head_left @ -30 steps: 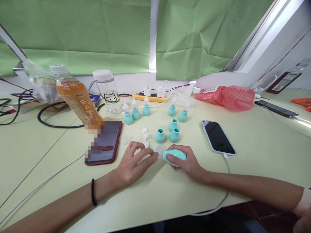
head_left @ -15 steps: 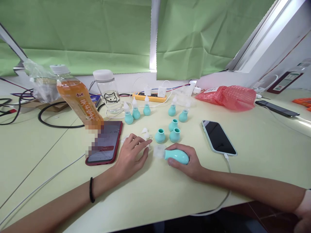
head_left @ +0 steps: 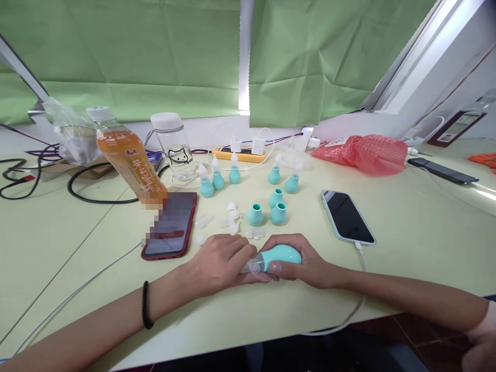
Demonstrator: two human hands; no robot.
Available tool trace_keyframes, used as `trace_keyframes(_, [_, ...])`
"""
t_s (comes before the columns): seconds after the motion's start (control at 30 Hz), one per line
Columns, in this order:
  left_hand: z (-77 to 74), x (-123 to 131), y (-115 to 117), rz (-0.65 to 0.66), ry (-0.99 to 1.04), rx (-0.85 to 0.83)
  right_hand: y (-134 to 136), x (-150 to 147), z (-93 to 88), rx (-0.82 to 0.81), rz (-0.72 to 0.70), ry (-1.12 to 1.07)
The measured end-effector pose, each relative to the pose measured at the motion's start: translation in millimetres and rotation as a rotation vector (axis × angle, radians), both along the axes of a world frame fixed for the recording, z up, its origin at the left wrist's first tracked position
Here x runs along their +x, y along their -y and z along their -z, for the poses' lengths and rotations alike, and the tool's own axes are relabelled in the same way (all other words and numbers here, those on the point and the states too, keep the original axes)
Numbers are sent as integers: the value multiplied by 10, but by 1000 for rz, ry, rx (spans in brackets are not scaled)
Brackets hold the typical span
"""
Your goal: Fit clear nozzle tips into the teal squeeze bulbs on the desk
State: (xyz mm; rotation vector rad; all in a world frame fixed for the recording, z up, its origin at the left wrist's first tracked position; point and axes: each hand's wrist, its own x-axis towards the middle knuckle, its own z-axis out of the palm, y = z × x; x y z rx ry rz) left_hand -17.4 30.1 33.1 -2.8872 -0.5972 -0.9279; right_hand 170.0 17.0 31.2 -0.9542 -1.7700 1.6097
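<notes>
My right hand (head_left: 310, 264) is wrapped round the teal squeeze bulb (head_left: 285, 253) of a nasal aspirator, which lies sideways. The fingers of my left hand (head_left: 222, 260) close on the clear plastic tube (head_left: 253, 264) at the bulb's left end; their tips are partly hidden. Just beyond my hands are a loose clear tube (head_left: 254, 233) and several small translucent nozzle pieces (head_left: 232, 214). Three teal bulbs with open mouths, one of them a front bulb (head_left: 255, 215), stand upright. Behind them are several bulbs with clear tips, such as the leftmost aspirator (head_left: 206, 188).
A red-cased phone (head_left: 170, 232) lies left, and a charging phone (head_left: 347, 217) right. An orange drink bottle (head_left: 129, 160) and a lidded clear bottle (head_left: 176, 150) stand at the back left. A power strip (head_left: 236, 154) and a pink bubble-wrap bag (head_left: 364, 154) lie along the back.
My left hand has moved right and down from the loose pieces and now closes on the aspirator's clear end. A clear tube now shows on the table beyond my hands.
</notes>
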Motion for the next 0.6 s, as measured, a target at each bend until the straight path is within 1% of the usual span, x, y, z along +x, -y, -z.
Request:
trace_keyframes(0.03, [-12,-7,7,30,-17,-21,-9,4,-23,-51,-50,-15])
trace_keyframes(0.07, [-25,-13,21,58,-24,-78,-17,10,-48,-98,-104,-28])
trace_keyframes(0.17, [-70,-16,106,133,6,-380,-25,35,-128,-188,-288,-39])
trace_keyframes(0.27, [-120,19,235,189,59,-694,1,69,-208,-222,-433,0])
trace_keyframes(0.33, [-162,54,321,217,102,-878,27,96,-264,-210,-493,43])
trace_keyframes(0.37, [-185,67,356,235,119,-977,38,113,-294,-176,-523,74])
trace_keyframes(0.43, [-231,72,399,263,138,-1153,49,167,-358,-44,-581,159])
trace_keyframes(0.47, [-247,61,402,256,131,-1185,47,206,-390,37,-596,203])
trace_keyframes(0.5, [-252,40,391,223,105,-1155,39,255,-421,118,-574,240])
trace_keyframes(0.53, [-242,11,365,160,57,-1054,24,315,-449,190,-521,261])
trace_keyframes(0.57, [-215,-23,328,72,-9,-894,0,383,-474,246,-438,259])
trace_keyframes(0.6, [-171,-59,282,-32,-99,-698,-34,456,-493,290,-329,236])
